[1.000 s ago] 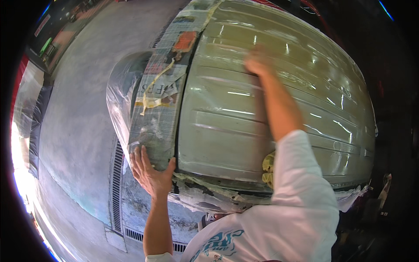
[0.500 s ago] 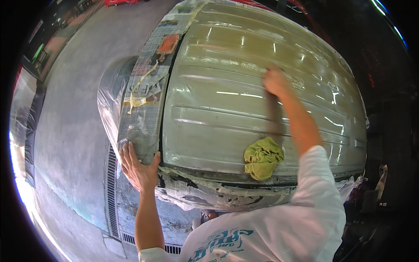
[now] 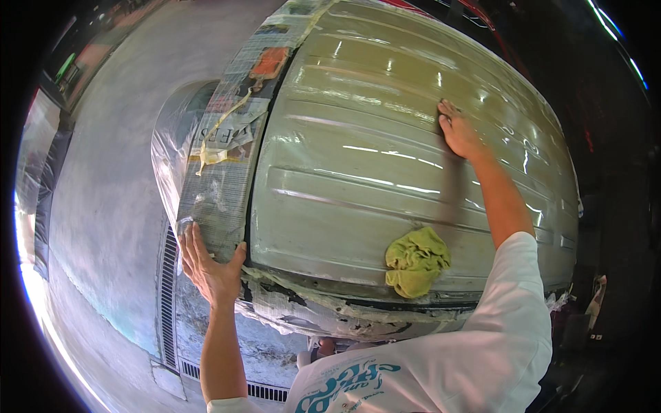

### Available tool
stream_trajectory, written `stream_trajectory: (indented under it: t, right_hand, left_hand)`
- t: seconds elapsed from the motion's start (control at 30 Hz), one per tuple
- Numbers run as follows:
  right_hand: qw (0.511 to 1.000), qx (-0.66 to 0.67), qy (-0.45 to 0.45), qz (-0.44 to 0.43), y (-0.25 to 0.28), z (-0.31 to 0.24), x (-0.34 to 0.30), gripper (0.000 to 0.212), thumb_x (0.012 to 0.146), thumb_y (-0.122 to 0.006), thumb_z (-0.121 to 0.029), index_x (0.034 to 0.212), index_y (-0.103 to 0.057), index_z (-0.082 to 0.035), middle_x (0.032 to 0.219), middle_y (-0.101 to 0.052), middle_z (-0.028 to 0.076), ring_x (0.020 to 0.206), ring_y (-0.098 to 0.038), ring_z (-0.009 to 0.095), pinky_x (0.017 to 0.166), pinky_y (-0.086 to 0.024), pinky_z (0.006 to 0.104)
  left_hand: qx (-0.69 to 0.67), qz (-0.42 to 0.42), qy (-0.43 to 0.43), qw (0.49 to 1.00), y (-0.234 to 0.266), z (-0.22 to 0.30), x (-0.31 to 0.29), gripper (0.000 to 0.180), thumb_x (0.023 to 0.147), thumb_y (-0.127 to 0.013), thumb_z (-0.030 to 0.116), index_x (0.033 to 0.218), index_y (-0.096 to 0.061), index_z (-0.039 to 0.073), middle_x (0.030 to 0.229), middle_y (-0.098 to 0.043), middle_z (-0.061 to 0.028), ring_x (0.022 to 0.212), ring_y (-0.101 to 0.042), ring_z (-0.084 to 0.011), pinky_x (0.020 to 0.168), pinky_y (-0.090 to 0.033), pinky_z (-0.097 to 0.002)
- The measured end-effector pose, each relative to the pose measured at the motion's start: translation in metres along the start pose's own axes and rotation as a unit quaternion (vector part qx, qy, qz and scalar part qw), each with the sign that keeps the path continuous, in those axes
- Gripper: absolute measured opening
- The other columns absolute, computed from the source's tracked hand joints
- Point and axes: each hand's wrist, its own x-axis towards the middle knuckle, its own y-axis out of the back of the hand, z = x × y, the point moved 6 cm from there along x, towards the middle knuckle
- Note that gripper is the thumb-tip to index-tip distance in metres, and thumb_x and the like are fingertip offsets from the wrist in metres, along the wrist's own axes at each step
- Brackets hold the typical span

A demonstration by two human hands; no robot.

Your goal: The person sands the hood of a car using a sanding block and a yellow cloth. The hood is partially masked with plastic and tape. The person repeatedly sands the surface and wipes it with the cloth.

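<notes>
The ribbed roof (image 3: 344, 227) of a vehicle lies before me, greyish green and shiny as if wet. Against its surface, right of the middle, my right hand (image 3: 461, 134) presses with fingers together and curled down. Whatever lies under those fingers is hidden; the hand's dark reflection shows on the roof below it. My left hand (image 3: 212, 268) rests flat with fingers stretched at the near end of a newspaper masking strip (image 3: 217, 206) along the roof's left side. A crumpled yellow-green cloth (image 3: 417, 261) lies on the roof near the front edge, touched by neither hand.
An orange flat piece (image 3: 270, 62) and a loose tape strip (image 3: 213, 157) lie on the newspaper. Clear plastic sheeting (image 3: 165, 151) hangs down the left side. Torn masking (image 3: 330, 310) edges the near side. A drain grate (image 3: 167, 296) runs along the concrete floor (image 3: 110, 193).
My right hand has slid a little to the right across the roof. The left hand stays on the masking strip. The view has shifted slightly; the cloth keeps its place.
</notes>
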Motion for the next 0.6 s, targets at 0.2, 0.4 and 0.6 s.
stream_trajectory:
  t: [0.2, 0.4, 0.6]
  right_hand:
    - [0.966, -0.056, 0.248, 0.042, -0.049, -0.183, 0.099, 0.037, 0.102, -0.049, -0.016, 0.122, -0.073, 0.004, 0.144, -0.064, 0.023, 0.144, -0.052, 0.039, 0.127, -0.037, 0.0488]
    - [0.976, -0.109, 0.174, -0.079, -0.027, -0.094, 0.048, 0.046, 0.111, -0.040, -0.021, 0.145, -0.059, 0.003, 0.161, -0.051, 0.022, 0.151, -0.047, 0.038, 0.124, -0.042, 0.0483]
    - [0.978, -0.058, -0.199, 0.015, 0.041, 0.157, -0.076, 0.034, 0.098, -0.057, -0.020, 0.117, -0.076, 0.000, 0.143, -0.066, 0.019, 0.137, -0.058, 0.039, 0.117, -0.049, 0.0476]
  left_hand:
    - [0.004, 0.003, -0.015, 1.000, -0.008, 0.003, 0.008, 0.111, 0.076, -0.089, 0.051, 0.166, -0.039, 0.011, 0.170, -0.041, -0.0160, 0.162, -0.029, -0.0375, 0.130, -0.021, -0.0556]
    - [-0.010, 0.022, -0.004, 1.000, 0.007, -0.024, 0.004, 0.111, 0.080, -0.085, 0.054, 0.169, -0.035, 0.013, 0.170, -0.039, -0.0204, 0.160, -0.031, -0.0398, 0.129, -0.023, -0.0554]
    - [-0.006, 0.024, 0.001, 1.000, -0.005, -0.014, -0.002, 0.112, 0.078, -0.086, 0.050, 0.169, -0.034, 0.011, 0.171, -0.039, -0.0192, 0.161, -0.030, -0.0392, 0.130, -0.021, -0.0555]
